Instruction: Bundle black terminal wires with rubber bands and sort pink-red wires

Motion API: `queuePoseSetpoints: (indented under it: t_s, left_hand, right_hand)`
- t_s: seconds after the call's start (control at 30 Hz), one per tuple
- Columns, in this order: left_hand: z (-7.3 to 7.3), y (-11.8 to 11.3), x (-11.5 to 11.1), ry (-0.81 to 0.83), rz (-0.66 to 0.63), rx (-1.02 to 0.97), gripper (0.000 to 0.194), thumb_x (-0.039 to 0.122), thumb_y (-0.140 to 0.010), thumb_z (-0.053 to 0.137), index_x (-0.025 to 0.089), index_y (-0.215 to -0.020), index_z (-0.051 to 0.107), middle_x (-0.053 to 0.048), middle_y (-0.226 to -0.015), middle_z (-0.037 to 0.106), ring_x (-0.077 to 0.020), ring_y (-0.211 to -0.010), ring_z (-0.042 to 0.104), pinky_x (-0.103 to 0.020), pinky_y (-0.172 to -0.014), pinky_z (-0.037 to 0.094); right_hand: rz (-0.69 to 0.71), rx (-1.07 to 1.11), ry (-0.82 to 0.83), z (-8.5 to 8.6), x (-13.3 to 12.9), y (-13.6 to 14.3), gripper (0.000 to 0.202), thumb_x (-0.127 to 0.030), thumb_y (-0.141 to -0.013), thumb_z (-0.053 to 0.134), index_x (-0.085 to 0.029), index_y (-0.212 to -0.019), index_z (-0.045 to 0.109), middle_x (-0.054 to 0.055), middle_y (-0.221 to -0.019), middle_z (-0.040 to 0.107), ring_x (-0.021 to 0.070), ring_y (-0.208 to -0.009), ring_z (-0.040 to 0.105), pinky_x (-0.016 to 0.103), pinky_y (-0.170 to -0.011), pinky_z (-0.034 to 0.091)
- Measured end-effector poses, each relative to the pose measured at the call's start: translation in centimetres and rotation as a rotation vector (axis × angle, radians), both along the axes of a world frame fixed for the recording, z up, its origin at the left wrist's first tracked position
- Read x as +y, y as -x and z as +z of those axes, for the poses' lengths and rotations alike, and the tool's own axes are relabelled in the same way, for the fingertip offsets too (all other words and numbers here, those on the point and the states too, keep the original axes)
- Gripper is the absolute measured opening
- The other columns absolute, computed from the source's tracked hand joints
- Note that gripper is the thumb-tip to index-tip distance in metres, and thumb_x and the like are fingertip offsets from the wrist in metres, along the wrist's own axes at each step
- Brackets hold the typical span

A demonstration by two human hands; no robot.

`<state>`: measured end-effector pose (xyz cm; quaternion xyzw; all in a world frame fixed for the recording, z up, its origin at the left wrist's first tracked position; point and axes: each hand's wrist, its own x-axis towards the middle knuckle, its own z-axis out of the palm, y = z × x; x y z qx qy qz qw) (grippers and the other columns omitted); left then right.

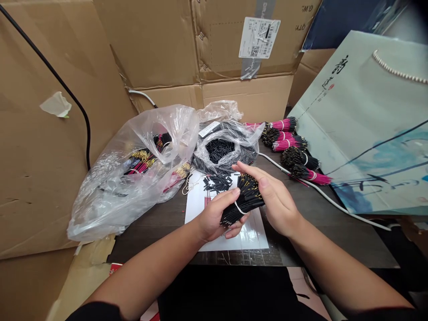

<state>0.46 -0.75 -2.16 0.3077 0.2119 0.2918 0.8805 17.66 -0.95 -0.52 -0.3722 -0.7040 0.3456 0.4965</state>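
A bundle of black wires [239,205] with gold metal tips, bound by a white band, lies tilted across my left hand [219,211]. The fingers of that hand are closed around it, thumb on top and fingertips showing underneath. My right hand [277,200] has its fingers stretched out, the palm side against the gold-tipped end of the bundle. Just behind the bundle, short black tubes [219,183] are scattered on a white printed sheet [197,200]. Beyond them, an opened clear plastic bag [247,140] holds many more black tubes [219,150].
A large clear bag [110,178] with wire bundles stands at left. Pink and black wire bundles [289,142] lie at the right back. A white cable [334,203] crosses the dark table [147,240]. Cardboard [160,44] walls the back; a pale paper bag [368,111] leans at right.
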Motion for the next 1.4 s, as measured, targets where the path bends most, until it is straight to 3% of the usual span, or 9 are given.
queuePoseSetpoints:
  t_s: [0.1,0.2,0.37,0.53,0.8,0.97,1.4]
  left_hand:
    - [0.0,0.0,0.0,0.0,0.006,0.032,0.045,0.058,-0.091,0.061,0.013,-0.085,0.056,-0.002,-0.066,0.059,-0.0054,-0.039,0.039,-0.016,-0.029,0.033]
    - [-0.2,0.0,-0.1,0.023,-0.009,0.023,0.04,0.054,-0.09,0.059,0.014,-0.09,0.055,-0.003,-0.067,0.061,-0.0059,-0.037,0.039,-0.016,-0.03,0.032]
    - [-0.5,0.2,-0.1,-0.001,0.026,0.002,0.029,0.047,-0.088,0.054,0.018,-0.095,0.05,0.0,-0.064,0.061,-0.0076,-0.034,0.039,-0.016,-0.029,0.029]
    - [-0.4,0.1,-0.1,-0.055,0.104,0.093,0.037,0.053,-0.087,0.059,0.017,-0.09,0.05,0.001,-0.064,0.061,-0.0063,-0.033,0.038,-0.016,-0.028,0.028]
    - [-0.5,0.0,-0.2,-0.096,0.157,0.154,0.043,0.058,-0.088,0.061,0.017,-0.09,0.05,0.001,-0.064,0.06,-0.0058,-0.033,0.039,-0.016,-0.028,0.028]
    - [-0.4,0.0,-0.3,-0.129,0.163,0.169,0.044,0.059,-0.09,0.061,0.017,-0.09,0.05,0.002,-0.065,0.059,-0.0053,-0.034,0.039,-0.016,-0.028,0.028]
    - [-0.6,0.3,-0.4,-0.189,0.147,0.171,0.039,0.056,-0.094,0.059,0.017,-0.093,0.052,0.001,-0.068,0.061,-0.0048,-0.034,0.042,-0.016,-0.029,0.031]
  right_hand:
    - [-0.082,-0.06,-0.129,0.2,-0.1,-0.3,0.042,-0.03,-0.107,0.037,-0.025,-0.14,0.062,0.007,-0.144,0.063,0.0257,-0.135,0.057,0.052,-0.116,0.045]
    - [-0.23,-0.094,-0.383,0.2,-0.4,-0.6,0.034,-0.026,-0.101,0.048,-0.026,-0.129,0.068,0.009,-0.135,0.068,0.0301,-0.126,0.063,0.056,-0.108,0.05]
    - [-0.237,-0.207,-0.608,-0.2,-0.5,-0.5,0.041,-0.023,-0.087,0.068,-0.023,-0.128,0.069,0.012,-0.121,0.075,0.031,-0.108,0.072,0.053,-0.095,0.059]
    - [-0.254,-0.218,-0.593,-0.4,-0.5,-0.1,0.048,-0.015,-0.087,0.068,-0.026,-0.134,0.067,0.011,-0.123,0.075,0.0298,-0.109,0.073,0.049,-0.09,0.062]
    - [-0.265,-0.173,-0.567,-0.6,-0.8,0.3,0.047,-0.012,-0.087,0.069,-0.026,-0.131,0.07,0.01,-0.122,0.076,0.0297,-0.11,0.073,0.05,-0.094,0.062]
    - [-0.277,-0.158,-0.554,-1.0,-0.9,0.2,0.051,-0.014,-0.087,0.069,-0.029,-0.136,0.067,0.009,-0.144,0.063,0.0311,-0.115,0.072,0.052,-0.096,0.063]
    - [-0.274,-0.205,-0.653,-1.3,-0.5,-0.2,0.06,-0.012,-0.084,0.075,-0.029,-0.141,0.063,0.007,-0.13,0.073,0.0302,-0.113,0.073,0.053,-0.095,0.064]
